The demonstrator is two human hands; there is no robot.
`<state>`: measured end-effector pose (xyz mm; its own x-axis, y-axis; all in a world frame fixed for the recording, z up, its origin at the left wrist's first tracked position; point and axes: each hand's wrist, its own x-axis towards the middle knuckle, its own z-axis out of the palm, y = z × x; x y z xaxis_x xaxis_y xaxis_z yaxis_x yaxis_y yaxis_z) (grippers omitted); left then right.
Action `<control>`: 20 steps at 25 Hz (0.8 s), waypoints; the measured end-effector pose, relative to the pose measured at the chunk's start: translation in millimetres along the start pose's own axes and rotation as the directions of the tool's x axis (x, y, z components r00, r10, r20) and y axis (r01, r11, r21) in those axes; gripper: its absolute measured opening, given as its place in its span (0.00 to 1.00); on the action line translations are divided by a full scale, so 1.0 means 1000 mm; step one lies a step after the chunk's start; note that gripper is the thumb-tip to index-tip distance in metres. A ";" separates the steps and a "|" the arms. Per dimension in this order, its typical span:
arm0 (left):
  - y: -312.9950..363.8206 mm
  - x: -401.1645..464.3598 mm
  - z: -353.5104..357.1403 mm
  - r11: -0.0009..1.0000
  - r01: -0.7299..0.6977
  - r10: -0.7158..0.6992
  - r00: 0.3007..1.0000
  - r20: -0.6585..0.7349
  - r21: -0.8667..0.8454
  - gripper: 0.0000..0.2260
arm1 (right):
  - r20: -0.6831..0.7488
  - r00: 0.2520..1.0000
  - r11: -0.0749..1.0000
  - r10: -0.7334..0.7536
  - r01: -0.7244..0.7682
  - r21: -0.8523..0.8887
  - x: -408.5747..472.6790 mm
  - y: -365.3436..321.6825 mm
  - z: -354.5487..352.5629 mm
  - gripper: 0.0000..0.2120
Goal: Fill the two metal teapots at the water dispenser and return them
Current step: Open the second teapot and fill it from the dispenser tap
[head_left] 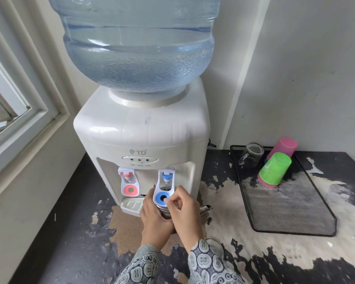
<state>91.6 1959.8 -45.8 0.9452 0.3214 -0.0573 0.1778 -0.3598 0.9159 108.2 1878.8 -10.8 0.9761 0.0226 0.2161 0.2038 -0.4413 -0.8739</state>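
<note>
two patterned sleeves (pixel 143 265) reach forward. the left hand (pixel 155 219) is wrapped around a metal teapot (pixel 203 209), steadying it on the counter (pixel 275 255) under the cold tap, spout pointing right. the right hand (pixel 186 210), fingers curled, presses the blue tap lever (pixel 163 191) so water can fall in. a round lid (pixel 214 245) lies beside the right wrist, probably removed for filling. the water dispenser (pixel 141 132) stands behind.

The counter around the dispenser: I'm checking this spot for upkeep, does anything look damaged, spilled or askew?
Yes. The dark counter surface is badly peeled, with pale and brown bare patches in front of the dispenser and to its right. On the mesh tray, the green cup and pink cup lean tilted. No spilled water is visible.
</note>
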 end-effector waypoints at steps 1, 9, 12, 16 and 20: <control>0.000 -0.001 0.000 1.000 -0.003 0.003 1.000 0.004 0.005 0.42 | 0.033 0.999 0.996 -0.035 0.037 -0.078 0.003 0.000 0.000 0.09; 0.001 0.000 -0.006 0.999 -0.044 0.044 0.999 0.021 0.002 0.50 | -0.197 0.979 0.995 0.049 -0.065 -0.078 -0.002 0.026 -0.020 0.14; -0.001 -0.004 -0.006 0.996 -0.090 0.090 0.996 0.017 0.024 0.50 | -0.147 0.942 0.954 0.301 -0.297 0.049 -0.016 0.037 -0.019 0.32; -0.010 -0.016 -0.007 0.992 -0.123 0.123 0.992 -0.032 0.015 0.49 | 0.016 0.977 0.938 0.212 -0.199 -0.286 -0.025 0.039 -0.018 0.37; -0.028 -0.037 -0.010 0.990 -0.129 0.127 0.991 -0.052 -0.049 0.52 | 0.075 0.973 0.914 0.217 -0.176 -0.365 -0.049 0.040 -0.021 0.34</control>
<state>48.6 1967.1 -65.4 0.9445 0.3187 0.0803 0.0403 -0.3548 0.9341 67.2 1841.5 -47.3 0.9999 -0.0063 -0.0119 -0.0127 -0.7351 -0.6778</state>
